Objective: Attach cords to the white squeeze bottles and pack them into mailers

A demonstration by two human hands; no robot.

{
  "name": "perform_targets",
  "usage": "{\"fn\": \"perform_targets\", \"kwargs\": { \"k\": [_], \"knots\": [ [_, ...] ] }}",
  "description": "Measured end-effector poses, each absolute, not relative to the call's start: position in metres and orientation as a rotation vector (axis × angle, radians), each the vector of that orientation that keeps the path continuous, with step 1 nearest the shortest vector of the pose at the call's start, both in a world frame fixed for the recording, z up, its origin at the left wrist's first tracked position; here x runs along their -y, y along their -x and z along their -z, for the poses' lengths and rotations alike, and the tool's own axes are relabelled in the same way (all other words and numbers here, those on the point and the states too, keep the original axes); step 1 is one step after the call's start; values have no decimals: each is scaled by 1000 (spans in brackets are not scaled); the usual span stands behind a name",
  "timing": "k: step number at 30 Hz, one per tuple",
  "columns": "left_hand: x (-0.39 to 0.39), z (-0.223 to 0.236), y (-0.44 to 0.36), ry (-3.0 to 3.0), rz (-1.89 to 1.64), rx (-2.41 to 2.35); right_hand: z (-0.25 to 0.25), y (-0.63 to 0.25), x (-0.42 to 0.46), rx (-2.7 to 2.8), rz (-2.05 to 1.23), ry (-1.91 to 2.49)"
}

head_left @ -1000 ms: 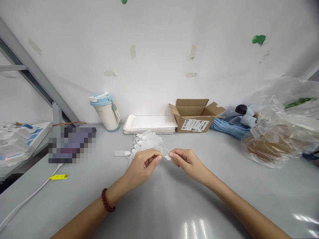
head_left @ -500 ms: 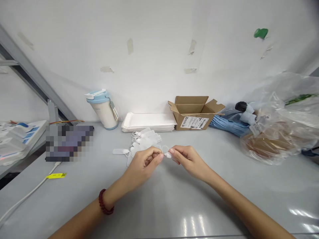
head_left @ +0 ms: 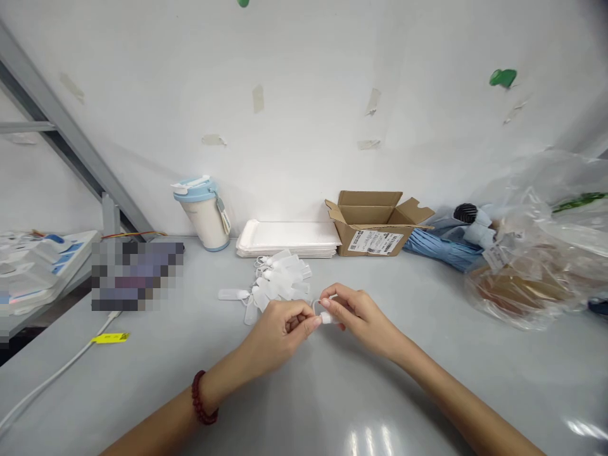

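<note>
A small white plastic tag (head_left: 327, 318) is pinched in the closed fingers (head_left: 336, 297) of the right hand (head_left: 361, 315), its end showing just past the fingertips. A thin, pale cord loop (head_left: 315, 308) arcs from it toward the left hand (head_left: 279, 329), whose fingers (head_left: 304, 323) are curled shut just beside the tag; whatever they may hold is hidden. A dark red bead bracelet (head_left: 199, 398) circles the left wrist.

Just behind the hands lies a loose pile of matching tags (head_left: 280, 282), smooth, flat and oblong, with looped cords tangled together. One separate tag (head_left: 232, 294) lies flat just left of the pile, on the pale gray surface (head_left: 308, 392). Behind the pile stands a stack of white molded trays (head_left: 287, 239). Farther back and to the right is an open corrugated cardboard box (head_left: 377, 225) with a printed label, and to the left a cream and pale blue tumbler (head_left: 202, 216) stands upright.
</note>
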State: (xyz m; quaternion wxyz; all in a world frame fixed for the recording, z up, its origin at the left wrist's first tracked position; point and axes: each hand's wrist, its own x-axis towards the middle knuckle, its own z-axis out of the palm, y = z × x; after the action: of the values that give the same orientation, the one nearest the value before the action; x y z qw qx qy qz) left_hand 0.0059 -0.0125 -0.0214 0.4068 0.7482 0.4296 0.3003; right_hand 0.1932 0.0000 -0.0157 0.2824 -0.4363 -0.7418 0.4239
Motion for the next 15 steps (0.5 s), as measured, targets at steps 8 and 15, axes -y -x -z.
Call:
{"fn": "perform_targets", "kwargs": {
  "k": [8,15],
  "knots": [
    [-22,0,31,-1755,-1293,-1422,20,-199,-6,2023,-918,1269],
    [-50,16,56,-1774,-1289,-1593,28,-199,-11,2122,-793,1319]
  ]
}}
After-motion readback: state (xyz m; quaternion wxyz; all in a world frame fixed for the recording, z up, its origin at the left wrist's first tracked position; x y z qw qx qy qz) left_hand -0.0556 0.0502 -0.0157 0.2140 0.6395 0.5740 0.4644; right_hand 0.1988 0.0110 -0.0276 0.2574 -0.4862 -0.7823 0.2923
